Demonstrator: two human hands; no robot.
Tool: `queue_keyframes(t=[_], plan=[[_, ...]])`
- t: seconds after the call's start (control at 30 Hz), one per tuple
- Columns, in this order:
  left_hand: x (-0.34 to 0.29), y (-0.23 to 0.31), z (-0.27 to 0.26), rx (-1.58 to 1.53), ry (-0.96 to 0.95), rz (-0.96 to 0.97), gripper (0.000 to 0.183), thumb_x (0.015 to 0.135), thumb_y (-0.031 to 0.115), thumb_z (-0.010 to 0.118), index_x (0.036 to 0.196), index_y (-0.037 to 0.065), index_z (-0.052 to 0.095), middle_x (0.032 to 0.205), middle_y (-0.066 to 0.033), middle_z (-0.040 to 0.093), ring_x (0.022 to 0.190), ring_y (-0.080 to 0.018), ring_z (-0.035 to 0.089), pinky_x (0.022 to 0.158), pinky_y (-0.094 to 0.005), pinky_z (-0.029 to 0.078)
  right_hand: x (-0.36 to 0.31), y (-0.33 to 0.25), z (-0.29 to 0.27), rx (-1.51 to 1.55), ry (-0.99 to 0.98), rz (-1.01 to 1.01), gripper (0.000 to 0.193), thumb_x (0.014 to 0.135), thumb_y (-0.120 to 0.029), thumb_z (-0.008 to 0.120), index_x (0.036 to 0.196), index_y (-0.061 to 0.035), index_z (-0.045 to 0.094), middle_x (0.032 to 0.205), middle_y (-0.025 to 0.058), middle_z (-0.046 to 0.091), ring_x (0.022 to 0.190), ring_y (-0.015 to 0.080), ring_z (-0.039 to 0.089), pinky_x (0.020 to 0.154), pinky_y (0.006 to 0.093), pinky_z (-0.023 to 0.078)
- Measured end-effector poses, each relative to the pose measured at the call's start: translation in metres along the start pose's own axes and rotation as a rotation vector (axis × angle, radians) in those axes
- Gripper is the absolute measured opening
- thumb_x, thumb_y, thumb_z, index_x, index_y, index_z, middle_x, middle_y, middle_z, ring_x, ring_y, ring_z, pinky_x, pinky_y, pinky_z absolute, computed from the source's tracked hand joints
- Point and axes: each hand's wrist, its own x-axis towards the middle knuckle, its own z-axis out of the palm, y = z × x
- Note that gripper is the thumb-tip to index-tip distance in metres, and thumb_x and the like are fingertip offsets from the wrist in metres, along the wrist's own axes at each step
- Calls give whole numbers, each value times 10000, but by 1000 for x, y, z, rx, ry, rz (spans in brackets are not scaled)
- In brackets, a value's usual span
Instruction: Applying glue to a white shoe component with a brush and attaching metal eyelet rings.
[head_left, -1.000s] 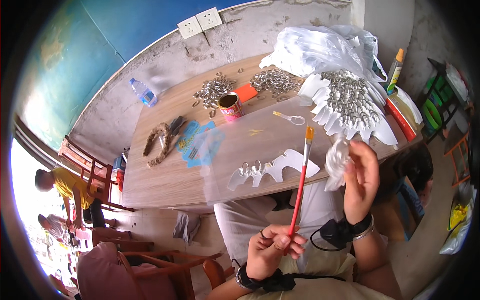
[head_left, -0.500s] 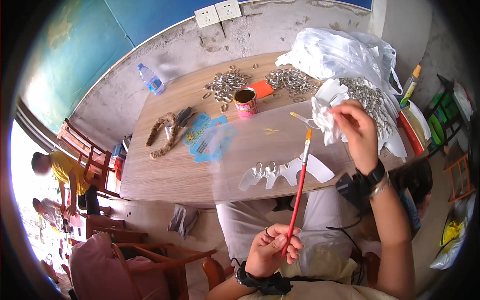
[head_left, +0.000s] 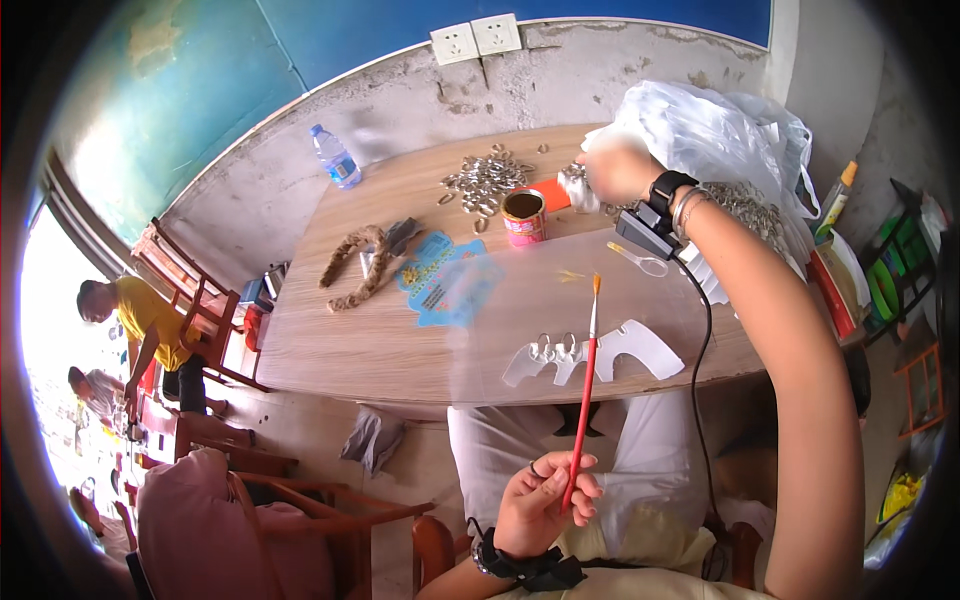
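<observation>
My left hand (head_left: pixel 545 500) grips a red-handled paintbrush (head_left: pixel 585 400) upright, its bristle tip yellowish brown. In front of it, on a clear sheet (head_left: pixel 480 350), lies a white arched cutout (head_left: pixel 640 350) with several metal rings (head_left: pixel 555 345) on it. My right hand (head_left: pixel 618 170), partly blurred, reaches over the far side of the table with a crumpled white tissue (head_left: pixel 577 188) at its fingers. Close to that hand stand an open pink tin (head_left: pixel 524 218) with dark contents and an orange card (head_left: pixel 552 193). A small clear spoon (head_left: pixel 640 258) with a yellowish end rests on the sheet.
Loose metal rings (head_left: pixel 485 183) are heaped at the back. A white plastic bag (head_left: pixel 710 130) sits back right, near more rings. To the left are a water bottle (head_left: pixel 337 158), a brown fuzzy loop (head_left: pixel 355 265) and a blue card (head_left: pixel 440 280). A black cable (head_left: pixel 705 400) hangs from my right wrist.
My right hand has moved away from me and left with the tissue, toward the rings behind the tin. My left hand still holds the brush. The view has shifted slightly.
</observation>
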Motion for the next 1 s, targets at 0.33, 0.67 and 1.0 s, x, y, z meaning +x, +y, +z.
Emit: queue_keyframes(t=[0.33,0.67,1.0], plan=[[0,-2,2,32,119,114,238,960,112,495,1159,-16,515,878,-186,652,684,-235,663,598,-299,544,-109,-56,-12,218,235,-173,627,993,-456,406,618,3,609,465,29,508,386,95,490,415,228,386],[32,-35,17,364,-7,-88,219,882,15,615,1096,9,567,928,-172,687,819,-247,681,716,-352,552,-290,-19,43,-431,154,-717,369,745,-119,731,1106,-81,662,691,-17,576,563,131,574,469,280,449],[86,8,-19,2137,9,759,419,696,186,749,1100,114,663,1180,-58,609,1076,-229,587,899,-385,447,-290,-8,66,299,695,-269,501,967,-405,477,1092,66,590,739,138,650,589,188,586,512,254,434]])
